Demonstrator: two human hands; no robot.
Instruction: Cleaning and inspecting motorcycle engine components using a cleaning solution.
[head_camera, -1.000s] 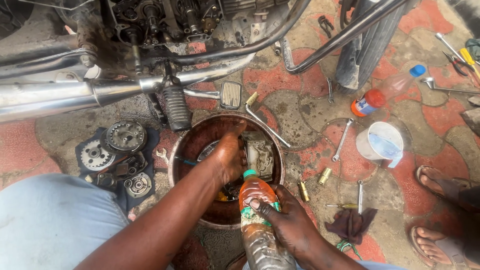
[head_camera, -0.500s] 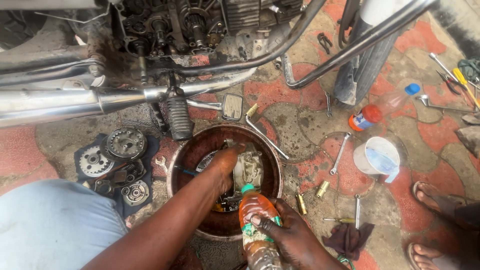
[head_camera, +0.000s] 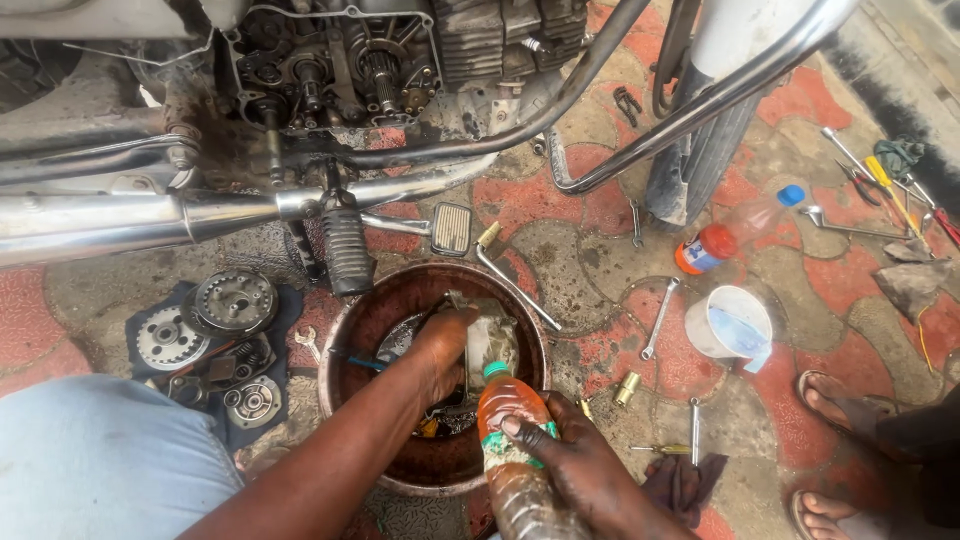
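Observation:
My left hand (head_camera: 440, 350) reaches into a round rusty metal basin (head_camera: 352, 330) and grips a greasy engine part (head_camera: 490, 340) lying in dark liquid. My right hand (head_camera: 575, 465) holds a plastic bottle of orange-brown liquid (head_camera: 510, 420) with a green neck, tilted toward the basin's right rim. Several other oily parts sit in the basin under my left hand, partly hidden by it.
A motorcycle engine (head_camera: 370, 60) with its cover off, an exhaust pipe (head_camera: 120, 225) and a footpeg (head_camera: 345, 250) stand behind the basin. Clutch parts (head_camera: 235, 300) lie on a dark cloth at left. Spanners (head_camera: 660, 318), a white tub (head_camera: 730, 325), a lying bottle (head_camera: 735, 230) and another person's sandalled feet (head_camera: 835, 400) are at right.
The view has tilted up toward the engine. My right hand with the bottle has shifted slightly left toward the basin; my left hand stays on the part in the basin.

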